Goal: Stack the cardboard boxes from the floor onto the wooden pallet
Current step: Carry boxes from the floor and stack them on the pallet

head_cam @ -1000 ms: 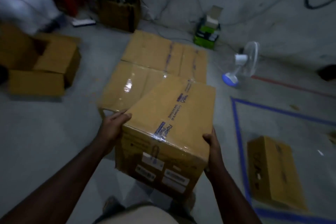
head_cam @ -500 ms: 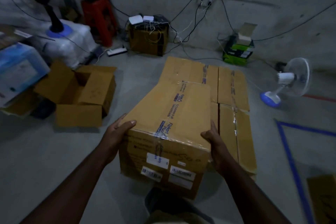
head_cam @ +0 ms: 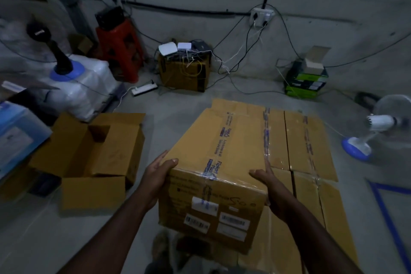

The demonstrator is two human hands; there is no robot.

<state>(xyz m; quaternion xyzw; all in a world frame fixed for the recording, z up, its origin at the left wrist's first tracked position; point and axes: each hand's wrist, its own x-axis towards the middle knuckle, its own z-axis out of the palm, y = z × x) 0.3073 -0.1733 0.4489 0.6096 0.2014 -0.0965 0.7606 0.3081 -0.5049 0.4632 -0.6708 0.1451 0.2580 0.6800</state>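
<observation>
The sealed cardboard box (head_cam: 219, 162) sits between your two hands, its labelled end face turned toward you and its taped top face tilted up and away. Behind and to its right lie the stacked boxes (head_cam: 309, 147), flat and side by side; whether the held box touches them cannot be told. Your left hand (head_cam: 156, 174) presses the box's left side, thumb hooked over the top edge, fingers hidden behind the wall. Your right hand (head_cam: 265, 181) clasps the right side, thumb laid along the top edge, one finger extended up the corner. Both forearms reach forward from the bottom of the frame, converging on the box. An open empty carton (head_cam: 93, 158) stands on the floor to the left.
</observation>
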